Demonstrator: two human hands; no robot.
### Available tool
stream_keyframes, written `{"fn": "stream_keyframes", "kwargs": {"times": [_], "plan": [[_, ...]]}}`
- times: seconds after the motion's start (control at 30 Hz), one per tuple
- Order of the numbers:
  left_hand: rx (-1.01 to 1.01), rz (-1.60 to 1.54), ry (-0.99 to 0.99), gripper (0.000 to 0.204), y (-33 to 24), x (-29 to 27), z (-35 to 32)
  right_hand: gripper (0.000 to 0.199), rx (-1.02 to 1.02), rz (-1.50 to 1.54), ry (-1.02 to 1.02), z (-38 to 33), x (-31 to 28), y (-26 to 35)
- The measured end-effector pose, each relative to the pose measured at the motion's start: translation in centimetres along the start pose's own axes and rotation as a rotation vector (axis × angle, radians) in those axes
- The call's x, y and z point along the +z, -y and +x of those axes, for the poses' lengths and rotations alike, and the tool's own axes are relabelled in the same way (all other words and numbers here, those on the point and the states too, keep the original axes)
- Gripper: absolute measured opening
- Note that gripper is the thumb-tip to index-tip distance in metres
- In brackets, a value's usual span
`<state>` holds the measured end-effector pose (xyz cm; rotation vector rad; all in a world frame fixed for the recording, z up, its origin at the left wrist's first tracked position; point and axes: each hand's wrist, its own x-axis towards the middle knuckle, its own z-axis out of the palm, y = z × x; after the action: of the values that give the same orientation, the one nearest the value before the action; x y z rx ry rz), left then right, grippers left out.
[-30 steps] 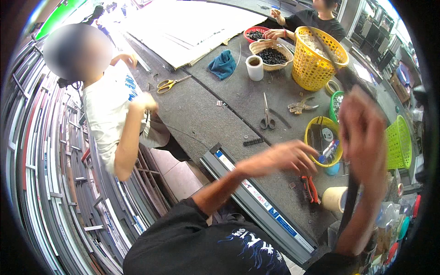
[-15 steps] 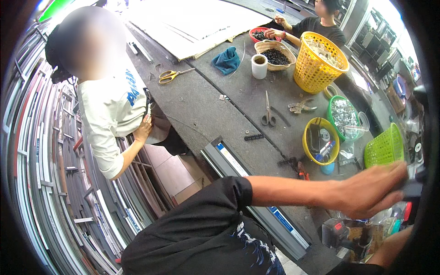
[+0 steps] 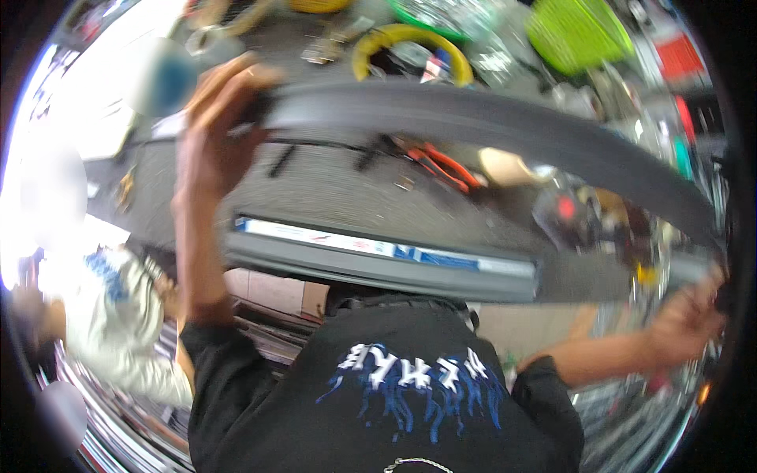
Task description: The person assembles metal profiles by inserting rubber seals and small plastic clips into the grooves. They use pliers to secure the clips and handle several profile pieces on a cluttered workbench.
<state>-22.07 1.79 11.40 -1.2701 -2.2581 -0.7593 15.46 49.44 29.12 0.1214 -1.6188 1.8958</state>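
Note:
A long dark grey profile bar [image 3: 441,110], bowed by the lens, stretches across the upper view above the table. My left hand [image 3: 225,118] is closed around its left end, fingers over the top, smeared by motion. At the far right, my right hand [image 3: 686,319] has its fingers curled by the bar's other end, partly lost in the dark rim. A second grey profile [image 3: 378,256] with a blue and white label strip lies along the near table edge. Pliers with red-orange handles [image 3: 445,167] lie on the table between the two bars.
Beyond the raised bar stand a yellow basket [image 3: 371,47], a green basket [image 3: 441,30] of small parts and a lime-green basket [image 3: 579,35]. Loose bottles and parts crowd the right. A person in a white shirt [image 3: 118,315] stands at left.
My view has swung to the right. My left hand has moved from the right side to the left, and the long bar now spans the table. My right hand now shows at right.

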Motion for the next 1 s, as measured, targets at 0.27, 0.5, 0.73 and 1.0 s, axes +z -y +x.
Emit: {"fn": "stream_keyframes", "kwargs": {"times": [0.27,0.5,0.73,1.0], "plan": [[-0.09,0.144,0.36,0.059,2.0,2.2,-11.2,0.021,0.374,0.013,-0.683,-15.1,1.5,-18.9],[-0.249,0.14,0.451,0.057,6.0,3.5,-16.7,0.015,0.672,-0.096,-0.527,-14.9,-0.7,-23.2],[-0.246,0.118,0.544,0.048,8.5,3.8,-19.1,0.023,0.552,-1.163,0.101,-12.2,-0.5,-26.6],[-0.293,0.162,0.71,0.048,7.2,2.2,-17.2,0.028,0.501,-1.274,0.369,-10.7,-0.6,-28.4]]}}
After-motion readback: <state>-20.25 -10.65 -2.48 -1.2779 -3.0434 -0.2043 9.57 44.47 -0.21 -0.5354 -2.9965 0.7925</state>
